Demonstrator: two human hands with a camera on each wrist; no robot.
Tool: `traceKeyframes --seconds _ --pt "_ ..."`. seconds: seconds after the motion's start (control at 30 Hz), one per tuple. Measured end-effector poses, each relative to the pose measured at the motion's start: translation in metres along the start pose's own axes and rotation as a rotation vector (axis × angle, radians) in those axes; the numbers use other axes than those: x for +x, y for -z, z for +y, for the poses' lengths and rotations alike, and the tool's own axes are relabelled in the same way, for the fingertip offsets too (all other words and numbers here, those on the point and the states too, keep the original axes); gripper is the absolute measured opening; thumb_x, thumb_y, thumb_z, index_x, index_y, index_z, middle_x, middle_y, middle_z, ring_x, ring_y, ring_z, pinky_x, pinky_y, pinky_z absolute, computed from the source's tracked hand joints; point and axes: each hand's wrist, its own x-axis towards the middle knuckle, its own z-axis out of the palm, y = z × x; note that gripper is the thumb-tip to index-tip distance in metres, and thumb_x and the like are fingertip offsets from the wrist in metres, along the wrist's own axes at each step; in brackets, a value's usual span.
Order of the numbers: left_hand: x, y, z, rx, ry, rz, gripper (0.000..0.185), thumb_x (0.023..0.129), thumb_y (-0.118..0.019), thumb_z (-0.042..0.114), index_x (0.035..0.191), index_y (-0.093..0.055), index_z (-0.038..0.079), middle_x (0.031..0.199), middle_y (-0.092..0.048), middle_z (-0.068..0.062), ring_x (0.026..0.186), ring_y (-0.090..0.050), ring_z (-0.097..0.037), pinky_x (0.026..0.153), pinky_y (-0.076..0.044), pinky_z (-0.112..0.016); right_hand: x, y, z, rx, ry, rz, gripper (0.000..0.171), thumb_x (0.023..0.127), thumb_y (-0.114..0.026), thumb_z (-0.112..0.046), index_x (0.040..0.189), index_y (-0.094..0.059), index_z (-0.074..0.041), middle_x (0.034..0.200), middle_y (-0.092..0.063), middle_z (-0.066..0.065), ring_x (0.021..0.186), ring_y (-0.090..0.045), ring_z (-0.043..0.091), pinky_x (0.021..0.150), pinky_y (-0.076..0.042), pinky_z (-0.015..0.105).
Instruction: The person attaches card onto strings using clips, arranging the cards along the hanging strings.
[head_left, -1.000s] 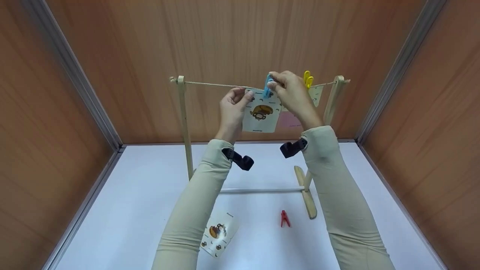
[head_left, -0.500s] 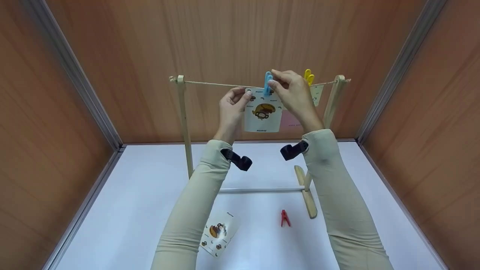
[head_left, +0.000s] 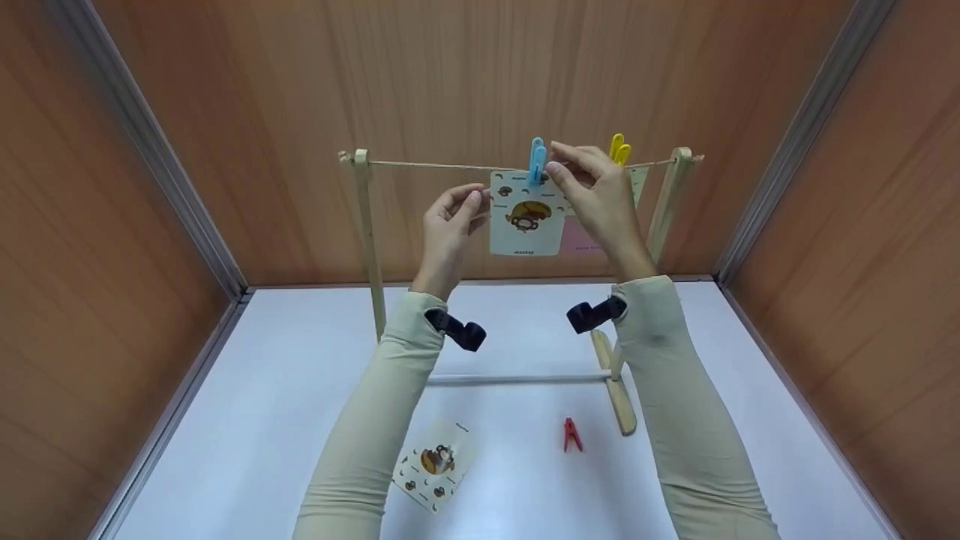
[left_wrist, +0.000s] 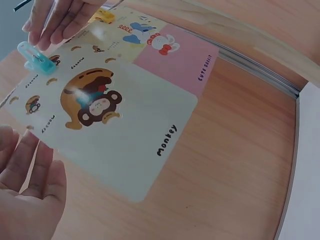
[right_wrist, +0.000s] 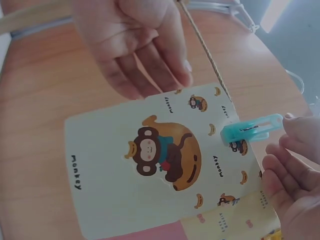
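Observation:
A white monkey card hangs from the string, clipped at its top edge by a light-blue clothespin. My left hand is beside the card's left edge, fingers loosely bent and holding nothing; in the right wrist view its fingertips overlap the card's edge. Just right of the clothespin is my right hand, thumb and fingers spread apart around no object. In the right wrist view its thumb lies close to the clothespin's handle end.
Behind my right hand hangs a pink and yellow rabbit card, with a yellow clothespin above it. Wooden posts carry the string. On the white table lie another monkey card, partly under my left sleeve, and a red clothespin.
My left hand has let go of the card and moved left and down. My right hand has released the blue clothespin and drawn slightly right. The card now hangs from the clothespin.

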Motion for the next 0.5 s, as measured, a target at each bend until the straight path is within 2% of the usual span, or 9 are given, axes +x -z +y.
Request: traceKeyframes --seconds 0.13,0.27,0.5 --pt "-0.006 0.013 -0.007 0.030 0.005 -0.038 0.029 0.100 -0.051 0.017 0.124 -0.056 0.001 0.119 -0.066 -0.013 0.110 -0.062 -0.022 0.100 -0.046 -0.037 -0.007 0.004 0.004 0.035 -0.008 0.011 0.034 0.095 -0.061 -0.022 0.126 -0.062 -0.009 0.120 -0.062 0.009 0.104 -0.057 0.013 0.096 -0.047 0.025" --pt "-0.011 0.023 -0.016 0.061 0.025 -0.051 0.027 0.100 -0.051 0.017 0.123 -0.057 0.004 0.123 -0.064 -0.015 0.111 -0.062 -0.021 0.101 -0.044 -0.039 -0.016 0.008 0.009 0.063 -0.032 0.008 0.035 0.095 -0.060 -0.025 0.127 -0.062 -0.010 0.121 -0.062 0.008 0.107 -0.058 0.015 0.097 -0.046 0.027" --pt "-0.023 0.041 -0.033 0.156 0.094 -0.076 0.028 0.100 -0.051 0.017 0.125 -0.057 0.005 0.124 -0.063 -0.014 0.116 -0.059 -0.024 0.103 -0.044 -0.037 -0.035 0.012 0.025 0.108 -0.087 -0.007 0.038 0.095 -0.060 -0.027 0.129 -0.061 -0.011 0.124 -0.061 0.008 0.110 -0.057 0.016 0.097 -0.047 0.028"
